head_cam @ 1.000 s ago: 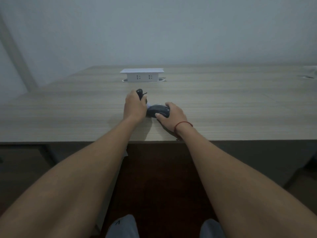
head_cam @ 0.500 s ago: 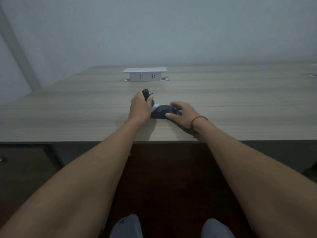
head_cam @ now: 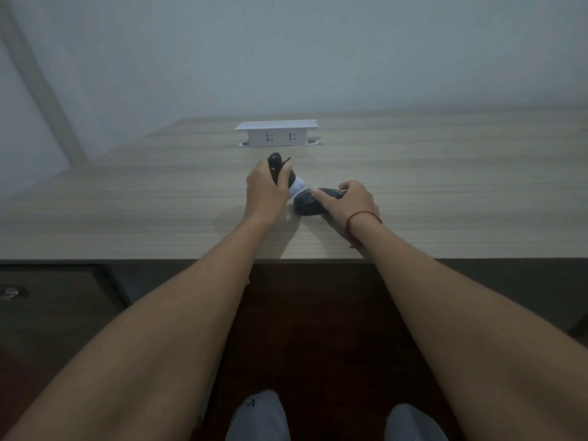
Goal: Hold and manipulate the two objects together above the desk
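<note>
Pale wood-grain desk [head_cam: 445,198] fills the middle of the view, set against a plain grey-blue wall. A white pop-up socket box [head_cam: 276,133] stands upright toward the far side of the desk, well beyond the hands. A person sits at the near edge with both bare forearms stretched forward and grey-clad knees showing below.

The left hand [head_cam: 265,194] is curled round a small black bottle-shaped thing [head_cam: 275,165], holding it upright so its dark top sticks out above the fingers. A bit of white cloth or tissue [head_cam: 297,187] shows just beside that hand, between it and the mouse; whether the hand also holds it cannot be told.

The right hand [head_cam: 351,203], with a red string at the wrist, rests over a dark computer mouse [head_cam: 310,203] lying on the desk, its fingers curved onto the far end and the index finger laid along the top, steadying it.

Judging by this, the work looks like cleaning the mouse, at an early or middle point: both things are in hand, yet the white piece is not visibly pressed against the mouse.
</note>
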The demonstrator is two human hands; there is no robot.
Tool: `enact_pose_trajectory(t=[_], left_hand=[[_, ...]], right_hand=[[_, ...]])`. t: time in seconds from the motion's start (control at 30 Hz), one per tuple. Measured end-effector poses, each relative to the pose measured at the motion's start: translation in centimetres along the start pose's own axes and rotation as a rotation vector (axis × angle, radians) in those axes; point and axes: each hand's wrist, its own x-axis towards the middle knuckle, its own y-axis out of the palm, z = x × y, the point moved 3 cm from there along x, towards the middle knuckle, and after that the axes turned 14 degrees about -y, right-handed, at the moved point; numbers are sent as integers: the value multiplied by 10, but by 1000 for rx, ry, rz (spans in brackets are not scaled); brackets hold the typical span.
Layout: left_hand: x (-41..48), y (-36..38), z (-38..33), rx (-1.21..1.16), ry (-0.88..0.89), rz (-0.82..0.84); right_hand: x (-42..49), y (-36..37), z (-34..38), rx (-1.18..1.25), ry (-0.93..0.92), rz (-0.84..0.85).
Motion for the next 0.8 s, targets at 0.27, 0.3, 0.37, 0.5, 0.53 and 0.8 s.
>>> enact_pose_trajectory(t=[0.27,0.3,0.37,0.5,0.53,0.8], left_hand=[[-5,-2,7,24,-23,-9],[-6,-3,5,3,-7,-15],[-9,-1,7,19,12,16],[-6,-2,15,154,-7,35],[-6,-3,13,149,14,19],[-9,6,11,105,-21,40]], right_hand=[[2,-4,-4,209,25,70],[2,-4,-5,213,26,71],[3,-3,-4,202,17,77],[6,-3,-2,122,35,44],[5,-3,-1,86,46,12],[0,4,5,-151,50,-130]])
